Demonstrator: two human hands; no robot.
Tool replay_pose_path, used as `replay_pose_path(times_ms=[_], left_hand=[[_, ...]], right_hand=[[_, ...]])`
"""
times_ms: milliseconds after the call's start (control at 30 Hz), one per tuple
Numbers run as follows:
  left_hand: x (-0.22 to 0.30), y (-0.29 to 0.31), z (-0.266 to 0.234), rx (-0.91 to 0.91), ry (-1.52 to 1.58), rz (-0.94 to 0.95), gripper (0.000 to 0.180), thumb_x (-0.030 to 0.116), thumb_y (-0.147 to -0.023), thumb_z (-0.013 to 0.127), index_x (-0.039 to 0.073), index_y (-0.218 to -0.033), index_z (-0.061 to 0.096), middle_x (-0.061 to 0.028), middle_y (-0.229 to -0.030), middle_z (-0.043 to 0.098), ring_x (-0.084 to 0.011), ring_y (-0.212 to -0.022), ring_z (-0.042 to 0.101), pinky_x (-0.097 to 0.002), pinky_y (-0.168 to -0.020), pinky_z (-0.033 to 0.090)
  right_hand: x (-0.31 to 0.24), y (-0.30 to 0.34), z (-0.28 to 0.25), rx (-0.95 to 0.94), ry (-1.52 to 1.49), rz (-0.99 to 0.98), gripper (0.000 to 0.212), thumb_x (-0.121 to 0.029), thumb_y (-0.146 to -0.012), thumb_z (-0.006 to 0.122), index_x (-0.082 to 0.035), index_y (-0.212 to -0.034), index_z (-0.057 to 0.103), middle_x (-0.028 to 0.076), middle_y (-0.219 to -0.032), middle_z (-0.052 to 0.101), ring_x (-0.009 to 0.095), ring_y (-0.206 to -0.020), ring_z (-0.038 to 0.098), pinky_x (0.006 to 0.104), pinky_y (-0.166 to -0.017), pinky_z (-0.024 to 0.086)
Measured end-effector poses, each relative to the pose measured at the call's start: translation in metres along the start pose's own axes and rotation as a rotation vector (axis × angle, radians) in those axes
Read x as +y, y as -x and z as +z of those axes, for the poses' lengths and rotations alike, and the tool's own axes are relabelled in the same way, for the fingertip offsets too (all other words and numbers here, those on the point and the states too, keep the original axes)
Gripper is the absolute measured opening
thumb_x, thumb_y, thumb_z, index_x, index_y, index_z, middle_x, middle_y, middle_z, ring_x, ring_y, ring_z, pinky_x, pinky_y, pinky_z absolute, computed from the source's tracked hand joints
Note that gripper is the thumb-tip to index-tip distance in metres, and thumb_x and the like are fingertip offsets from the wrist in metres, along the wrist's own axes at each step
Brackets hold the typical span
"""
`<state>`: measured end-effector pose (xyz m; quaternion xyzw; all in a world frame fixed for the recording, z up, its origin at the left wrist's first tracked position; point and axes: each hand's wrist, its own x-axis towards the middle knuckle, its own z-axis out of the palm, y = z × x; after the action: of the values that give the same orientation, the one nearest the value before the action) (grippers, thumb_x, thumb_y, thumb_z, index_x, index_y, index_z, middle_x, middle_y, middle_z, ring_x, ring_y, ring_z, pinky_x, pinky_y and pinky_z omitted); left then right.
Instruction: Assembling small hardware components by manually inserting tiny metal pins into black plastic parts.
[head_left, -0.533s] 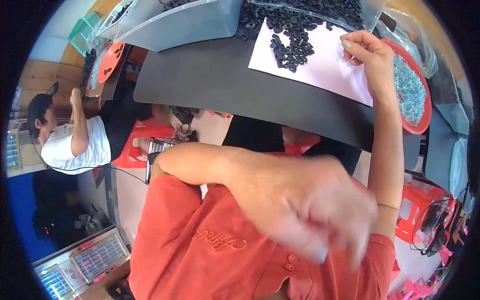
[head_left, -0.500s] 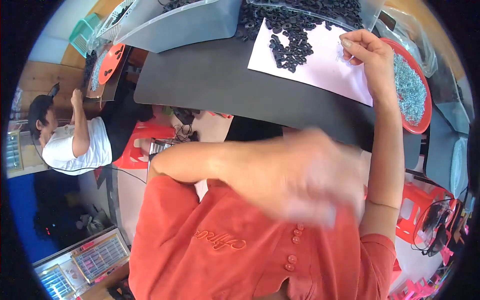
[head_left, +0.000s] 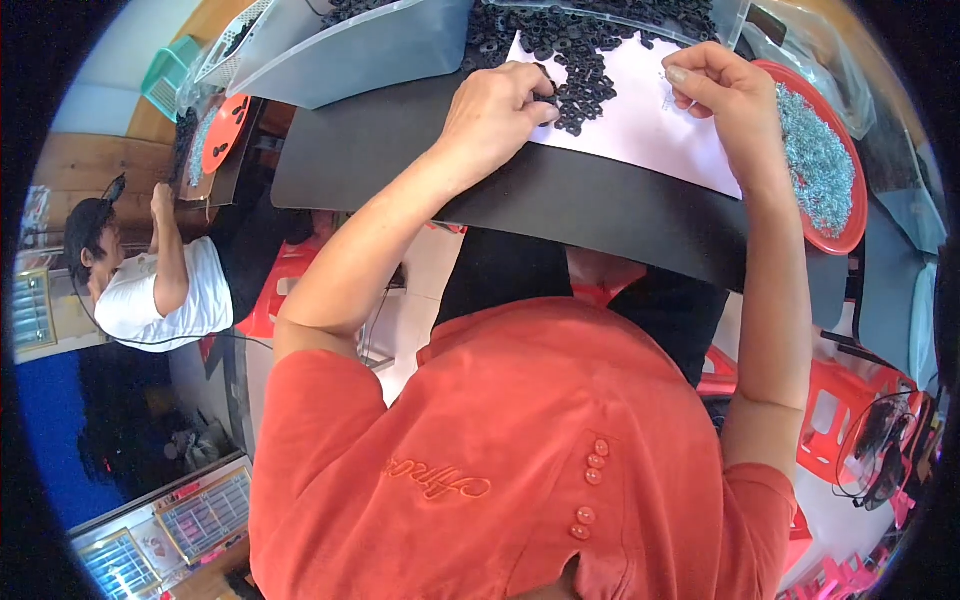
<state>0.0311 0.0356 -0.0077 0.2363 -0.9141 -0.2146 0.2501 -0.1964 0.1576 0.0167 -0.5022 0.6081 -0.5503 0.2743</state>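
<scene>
My left hand is at the left edge of a heap of small black plastic parts on a white sheet. Its thumb and fingers close on a small black part, mostly hidden by the fingers. Over the sheet's right side, my right hand is pinched, with small silvery pieces, like screws, at and below its fingertips. Beside that hand stands a red plate full of small silvery-blue pieces that look like screws.
More black parts spill from a clear bin behind the sheet. A large translucent bin stands at the back left of the dark table. At far left, a person in a white shirt sits by another red plate.
My left hand has swung from in front of my chest out to the black heap and closed there. My right hand stays nearly in place, pinched over the sheet.
</scene>
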Motion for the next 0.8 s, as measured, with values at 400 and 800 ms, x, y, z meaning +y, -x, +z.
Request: replay_pose_path(times_ms=[400,800], left_hand=[[0.004,0.005,0.003,0.150,-0.077,-0.063,0.027,0.008,-0.075,0.071,0.000,-0.099,0.062,-0.0129,-0.087,0.060,-0.0220,-0.075,0.062,-0.0335,-0.069,0.049],[0.010,-0.011,0.006,0.096,-0.275,-0.169,0.024,0.021,-0.066,0.072,0.001,-0.078,0.066,-0.0162,-0.086,0.060,-0.0323,-0.082,0.062,-0.0409,-0.076,0.048]], right_hand=[[0.003,0.000,0.004,0.027,-0.035,-0.026,0.006,-0.007,-0.080,0.067,-0.001,-0.083,0.066,-0.001,-0.066,0.059,0.005,-0.059,0.049,0.0200,-0.054,0.037],[0.013,-0.001,0.008,-0.011,0.009,-0.092,0.008,-0.008,-0.080,0.066,0.000,-0.082,0.066,-0.002,-0.066,0.059,0.005,-0.060,0.049,0.0224,-0.054,0.038]])
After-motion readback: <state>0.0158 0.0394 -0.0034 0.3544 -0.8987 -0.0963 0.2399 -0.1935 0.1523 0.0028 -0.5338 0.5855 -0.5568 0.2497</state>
